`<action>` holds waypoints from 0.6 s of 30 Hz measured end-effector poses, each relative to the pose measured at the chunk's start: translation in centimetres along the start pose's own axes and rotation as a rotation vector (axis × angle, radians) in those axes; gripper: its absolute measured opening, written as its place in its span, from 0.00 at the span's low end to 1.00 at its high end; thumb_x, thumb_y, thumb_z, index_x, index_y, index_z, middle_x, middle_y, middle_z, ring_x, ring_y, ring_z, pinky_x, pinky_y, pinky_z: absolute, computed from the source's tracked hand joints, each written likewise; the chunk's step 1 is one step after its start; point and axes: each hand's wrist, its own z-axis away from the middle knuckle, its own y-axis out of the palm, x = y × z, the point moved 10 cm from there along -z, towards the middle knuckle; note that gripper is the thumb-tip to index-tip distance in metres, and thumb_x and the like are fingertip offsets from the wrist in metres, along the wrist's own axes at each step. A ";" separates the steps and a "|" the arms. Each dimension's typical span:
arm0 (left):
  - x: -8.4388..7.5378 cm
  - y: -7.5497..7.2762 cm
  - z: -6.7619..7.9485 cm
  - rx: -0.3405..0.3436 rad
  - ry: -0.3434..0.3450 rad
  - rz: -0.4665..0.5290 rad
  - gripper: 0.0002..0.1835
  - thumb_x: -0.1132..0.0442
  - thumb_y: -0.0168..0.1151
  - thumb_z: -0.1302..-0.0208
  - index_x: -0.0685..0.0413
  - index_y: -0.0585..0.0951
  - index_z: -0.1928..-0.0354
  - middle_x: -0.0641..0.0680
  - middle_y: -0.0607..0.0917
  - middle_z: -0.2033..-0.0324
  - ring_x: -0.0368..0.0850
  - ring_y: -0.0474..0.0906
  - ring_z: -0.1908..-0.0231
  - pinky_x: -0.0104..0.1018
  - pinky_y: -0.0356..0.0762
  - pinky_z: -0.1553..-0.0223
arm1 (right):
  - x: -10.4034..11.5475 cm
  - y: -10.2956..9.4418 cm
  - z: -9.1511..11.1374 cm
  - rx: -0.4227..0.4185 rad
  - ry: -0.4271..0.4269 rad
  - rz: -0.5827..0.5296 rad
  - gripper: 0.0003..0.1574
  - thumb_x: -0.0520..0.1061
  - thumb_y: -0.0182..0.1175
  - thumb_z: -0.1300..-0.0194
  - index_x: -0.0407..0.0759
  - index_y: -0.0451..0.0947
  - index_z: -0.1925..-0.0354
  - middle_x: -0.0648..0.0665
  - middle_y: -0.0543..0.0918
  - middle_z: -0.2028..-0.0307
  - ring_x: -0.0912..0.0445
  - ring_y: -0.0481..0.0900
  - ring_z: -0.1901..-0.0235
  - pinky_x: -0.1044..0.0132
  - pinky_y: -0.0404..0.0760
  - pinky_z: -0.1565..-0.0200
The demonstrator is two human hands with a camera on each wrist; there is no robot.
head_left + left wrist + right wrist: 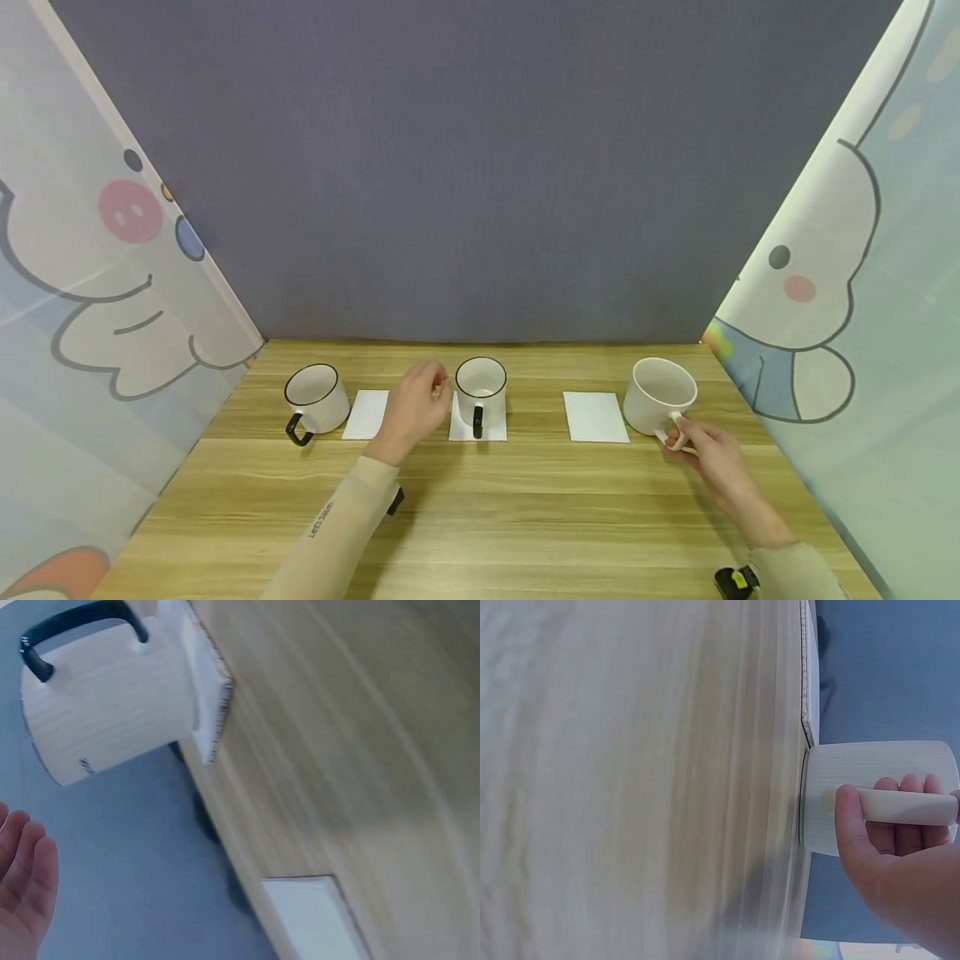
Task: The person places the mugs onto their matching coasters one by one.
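At the right of the table, my right hand grips the handle of an all-white mug. The right wrist view has several fingers through that handle, and the white mug upright, its base at table level. My left hand is just left of a white mug with a black rim and black handle, holding nothing. Its fingers look loosely bent and apart from this mug in the left wrist view. The black-handled mug stands on a white square coaster, handle toward me.
Another white mug with a black handle stands at the left, beside a white coaster partly covered by my left arm. A third coaster lies left of the all-white mug. A grey panel rises behind the wooden table.
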 end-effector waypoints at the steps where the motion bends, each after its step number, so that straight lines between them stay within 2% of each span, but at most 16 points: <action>1: -0.4 -0.3 -0.1 -0.022 0.017 0.000 0.02 0.67 0.62 0.39 0.54 0.78 0.69 0.49 0.77 0.73 0.43 0.73 0.72 0.38 0.74 0.75 | 0.0 0.0 0.0 0.000 0.000 0.000 0.26 0.47 0.53 0.22 0.25 0.76 0.71 0.46 0.81 0.68 0.57 0.83 0.64 0.62 0.85 0.56; 6: -2.6 -1.1 -0.9 -0.096 0.102 0.006 0.02 0.67 0.63 0.40 0.58 0.80 0.66 0.53 0.80 0.71 0.49 0.77 0.70 0.43 0.77 0.71 | 0.0 -0.1 0.0 -0.004 0.003 -0.008 0.27 0.47 0.53 0.22 0.24 0.75 0.71 0.47 0.81 0.69 0.57 0.82 0.65 0.62 0.85 0.56; 9: -4.1 -1.2 -1.4 -0.104 0.141 0.015 0.05 0.66 0.63 0.39 0.60 0.81 0.63 0.55 0.81 0.69 0.50 0.78 0.68 0.44 0.78 0.69 | 0.0 -0.2 0.1 -0.003 0.005 -0.016 0.27 0.47 0.53 0.22 0.24 0.74 0.71 0.47 0.81 0.69 0.57 0.83 0.65 0.62 0.85 0.57; 18: -7.4 -1.8 -2.6 -0.092 0.189 0.030 0.07 0.64 0.59 0.35 0.60 0.82 0.59 0.54 0.83 0.63 0.51 0.79 0.64 0.43 0.79 0.64 | 0.0 -0.1 0.0 0.006 0.009 -0.001 0.27 0.48 0.53 0.22 0.25 0.75 0.71 0.47 0.81 0.68 0.57 0.82 0.64 0.63 0.85 0.57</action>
